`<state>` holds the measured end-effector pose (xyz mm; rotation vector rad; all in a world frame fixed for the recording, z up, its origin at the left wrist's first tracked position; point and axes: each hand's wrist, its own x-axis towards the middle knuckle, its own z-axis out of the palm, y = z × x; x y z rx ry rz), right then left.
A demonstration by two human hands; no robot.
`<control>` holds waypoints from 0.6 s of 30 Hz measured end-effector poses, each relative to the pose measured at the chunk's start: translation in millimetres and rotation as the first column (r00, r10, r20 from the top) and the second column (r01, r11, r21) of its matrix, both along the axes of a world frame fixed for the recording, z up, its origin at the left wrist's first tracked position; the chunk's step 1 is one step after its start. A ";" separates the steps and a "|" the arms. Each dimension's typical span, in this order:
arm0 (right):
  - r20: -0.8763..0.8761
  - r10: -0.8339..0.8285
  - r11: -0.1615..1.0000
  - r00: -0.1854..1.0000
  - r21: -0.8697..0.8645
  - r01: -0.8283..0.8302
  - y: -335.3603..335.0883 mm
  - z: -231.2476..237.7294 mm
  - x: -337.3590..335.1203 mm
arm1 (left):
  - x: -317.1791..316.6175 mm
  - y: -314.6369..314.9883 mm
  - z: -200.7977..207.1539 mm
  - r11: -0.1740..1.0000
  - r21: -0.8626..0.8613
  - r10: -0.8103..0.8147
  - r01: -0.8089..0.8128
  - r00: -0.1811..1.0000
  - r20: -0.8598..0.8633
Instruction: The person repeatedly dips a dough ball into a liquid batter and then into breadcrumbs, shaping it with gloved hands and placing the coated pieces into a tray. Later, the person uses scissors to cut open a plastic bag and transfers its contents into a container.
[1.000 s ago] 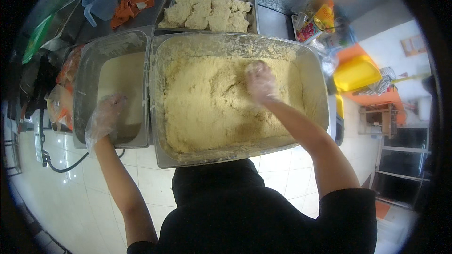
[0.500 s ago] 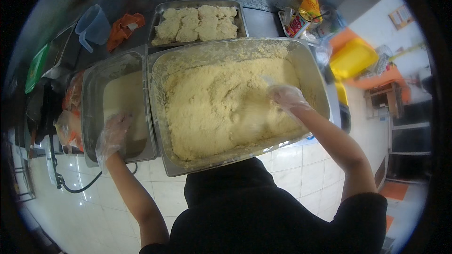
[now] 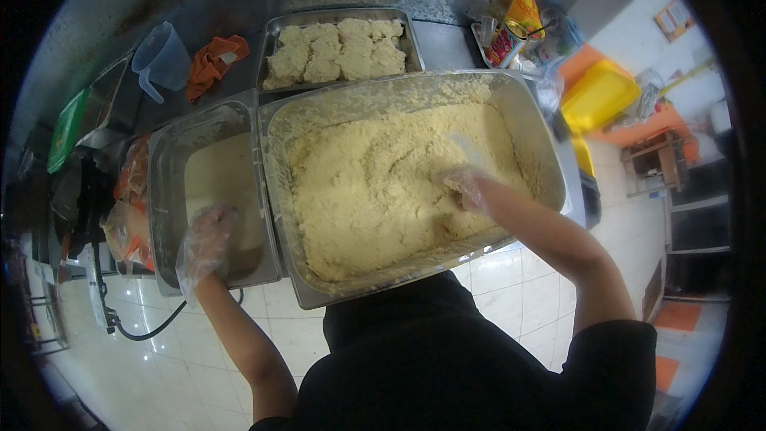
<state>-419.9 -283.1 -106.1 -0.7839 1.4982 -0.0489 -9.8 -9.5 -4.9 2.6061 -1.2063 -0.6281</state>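
Right hand (image 3: pixel 464 187): nearer to us in the wide pan (image 3: pixel 515 104) than a second ago, when we see it toward the far side. Gloved in clear plastic, its fingers are partly curled down against the yellow mix (image 3: pixel 351 191); we cannot tell whether they close on any of it.
Left hand (image 3: pixel 209 235): inside the narrow pan (image 3: pixel 211 125), as it is in the earlier view, also gloved. Its fingers bend loosely at the pale liquid (image 3: pixel 211 168); we cannot tell whether they hold anything.
Yellow mix: loose and crumbly, spread across the wide pan in front of us, with ridges around the middle.
Pans: side by side, the narrow one on our left.
Far tray (image 3: pixel 413 38): just beyond the wide pan, with lumpy coated pieces (image 3: pixel 335 52) in it.
Far left: we see a bluish jug (image 3: pixel 163 60) beside an orange cloth (image 3: pixel 214 68).
Far right: an open can (image 3: pixel 504 46) stands among packages.
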 end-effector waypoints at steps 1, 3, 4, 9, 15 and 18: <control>0.010 0.077 0.982 0.997 -0.176 -0.074 1.0 6.4 1.1 | -0.1 0.5 -0.3 1.000 0.002 -0.004 0.004 1.000 0.014; -0.192 0.118 0.878 0.974 -0.439 -0.193 8.3 19.2 19.0 | -0.9 2.8 -0.7 1.000 0.007 -0.005 0.005 0.999 0.034; -0.268 0.204 0.799 0.942 -0.510 -0.318 12.1 29.8 27.7 | -2.0 5.1 -0.1 1.000 0.008 0.001 -0.001 0.999 0.043; -0.534 0.410 0.506 0.739 -0.541 -0.672 22.4 111.6 44.5 | -10.8 13.9 9.9 0.988 -0.156 -0.017 0.022 0.999 0.037; -0.405 0.339 0.647 0.849 -0.555 -0.523 19.5 159.2 45.3 | -18.2 6.9 18.6 0.988 -0.099 0.120 -0.120 0.993 -0.002; -0.378 0.355 0.561 0.855 -0.645 -0.519 10.0 154.7 35.4 | -17.7 5.4 20.9 0.989 -0.122 0.076 -0.080 0.997 -0.033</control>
